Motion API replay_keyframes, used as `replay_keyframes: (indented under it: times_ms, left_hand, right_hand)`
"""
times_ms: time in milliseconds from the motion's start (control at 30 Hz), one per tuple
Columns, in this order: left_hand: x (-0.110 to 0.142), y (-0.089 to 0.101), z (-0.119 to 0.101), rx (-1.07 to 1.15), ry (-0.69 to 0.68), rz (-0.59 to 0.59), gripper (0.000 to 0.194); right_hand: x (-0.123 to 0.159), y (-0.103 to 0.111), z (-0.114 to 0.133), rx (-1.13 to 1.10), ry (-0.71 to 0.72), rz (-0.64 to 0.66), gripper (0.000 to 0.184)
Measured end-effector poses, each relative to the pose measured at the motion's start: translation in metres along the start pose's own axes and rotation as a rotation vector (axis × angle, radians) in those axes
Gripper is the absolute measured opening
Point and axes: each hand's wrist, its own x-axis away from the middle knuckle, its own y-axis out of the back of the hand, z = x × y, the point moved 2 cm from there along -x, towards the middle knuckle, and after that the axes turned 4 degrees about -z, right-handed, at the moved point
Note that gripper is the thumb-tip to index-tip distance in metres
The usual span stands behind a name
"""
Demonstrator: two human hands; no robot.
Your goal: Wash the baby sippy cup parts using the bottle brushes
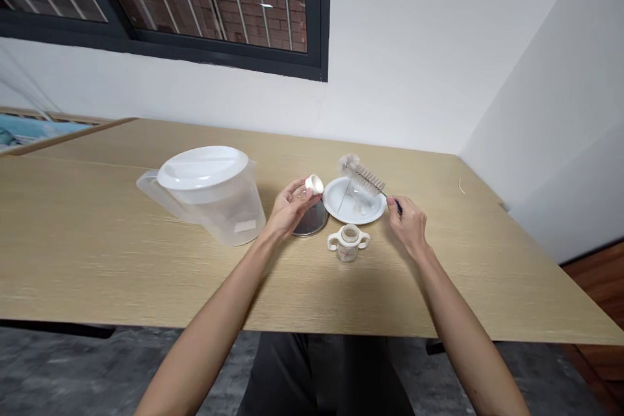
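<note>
My left hand [291, 206] pinches a small white bottle collar [314, 184], its round opening turned toward me and to the right. Below that hand is a round metal container [312, 220], partly hidden by it. Wrapped round the handle of a bottle brush [364, 175], my right hand [408, 224] keeps the pale bristles pointing up and left. The brush crosses above a white plate [334, 209] with small clear parts on it that I cannot make out. Between my hands stands an uncapped baby bottle [348, 245] with two side handles, upright on the table.
A translucent lidded pitcher [221, 198] with some liquid in it stands left of my left hand. The wooden table [146, 273] reaches back to a white wall [390, 91] under a barred window [205, 0]. A thin bent strip [461, 186] lies at the right.
</note>
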Motion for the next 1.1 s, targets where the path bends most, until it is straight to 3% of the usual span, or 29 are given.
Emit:
replay_keyframes:
  times_ms: [233,700,867,1100]
  left_hand:
    - [0.001,-0.003,-0.004,0.011,0.002,-0.041,0.052]
    - [-0.002,0.003,0.004,-0.306,-0.195,-0.021,0.073]
    - [-0.005,0.002,0.005,-0.262,-0.220,0.001,0.072]
    - [-0.004,0.001,0.006,-0.215,-0.171,0.020,0.073]
  right_hand:
    - [0.001,0.000,0.003,0.001,0.010,0.035,0.029]
    - [0.004,0.000,0.010,-0.127,0.169,0.052,0.027]
    - [0.004,-0.002,0.010,-0.097,0.202,0.101,0.027]
    - [0.004,-0.003,0.004,-0.050,0.176,0.065,0.026]
